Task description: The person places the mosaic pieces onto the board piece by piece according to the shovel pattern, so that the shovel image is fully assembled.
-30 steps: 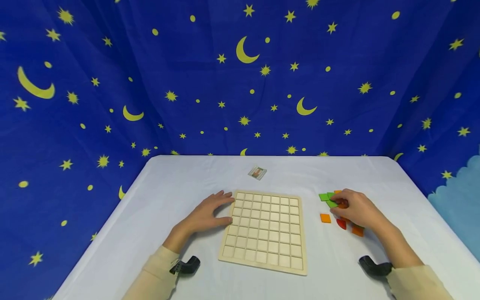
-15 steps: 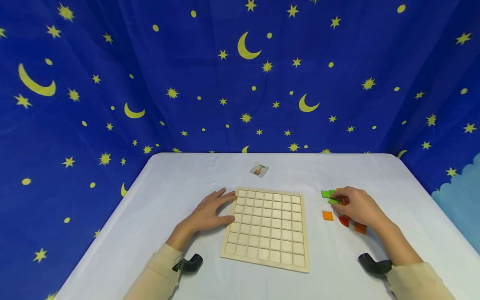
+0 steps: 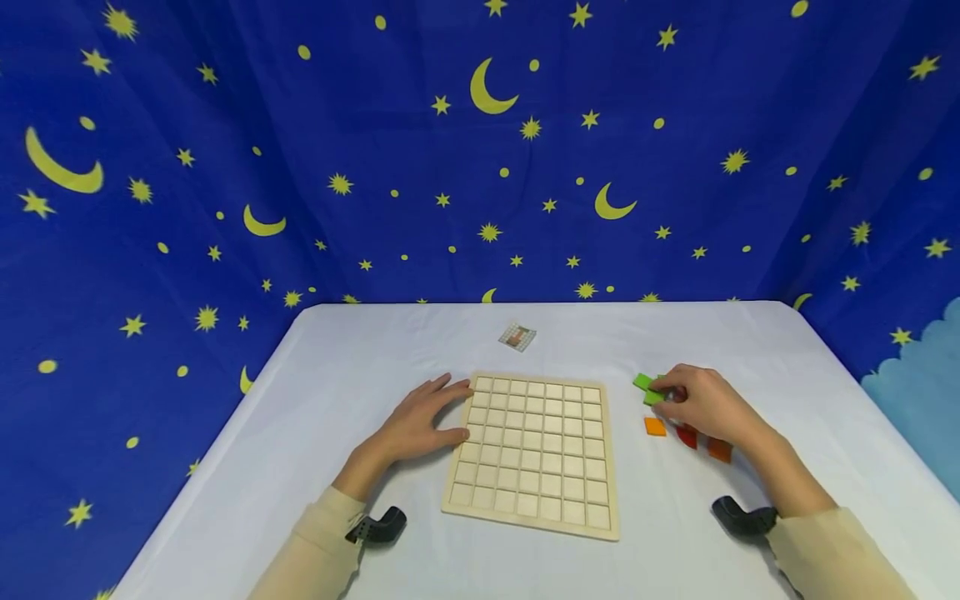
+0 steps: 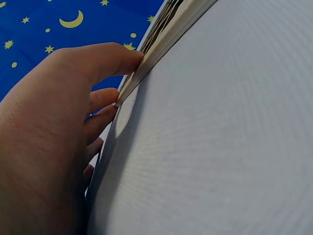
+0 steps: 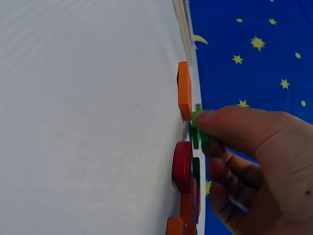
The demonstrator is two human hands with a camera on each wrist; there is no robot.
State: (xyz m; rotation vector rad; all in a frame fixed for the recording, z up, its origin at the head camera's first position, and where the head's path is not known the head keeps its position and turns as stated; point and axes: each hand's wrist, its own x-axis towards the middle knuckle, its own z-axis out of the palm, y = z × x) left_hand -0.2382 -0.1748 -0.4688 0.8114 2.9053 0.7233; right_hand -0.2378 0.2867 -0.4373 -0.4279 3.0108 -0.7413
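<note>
A wooden grid board (image 3: 533,454) lies flat on the table. My left hand (image 3: 412,423) is at its left edge with fingers spread; in the left wrist view the thumb and fingertips of the left hand (image 4: 63,107) touch the board's rim (image 4: 161,46). To the right, my right hand (image 3: 708,404) is over a group of coloured tiles. Its thumb and index finger pinch a green tile (image 5: 204,142). Another green tile (image 3: 642,381) shows at the fingertips. An orange tile (image 3: 655,427), a red rounded piece (image 3: 687,437) and a darker orange tile (image 3: 720,450) lie nearer me. Other pieces are hidden beneath the hand.
A small card (image 3: 517,337) with a printed grid pattern lies behind the board. White cloth covers the table (image 3: 375,350). A blue curtain (image 3: 420,150) with stars and moons hangs around the back and sides. Each wrist wears a black device (image 3: 378,527).
My right hand has shifted slightly left and away from me, and the green tiles at its fingertips have moved left with it. The left hand stays on the board's edge.
</note>
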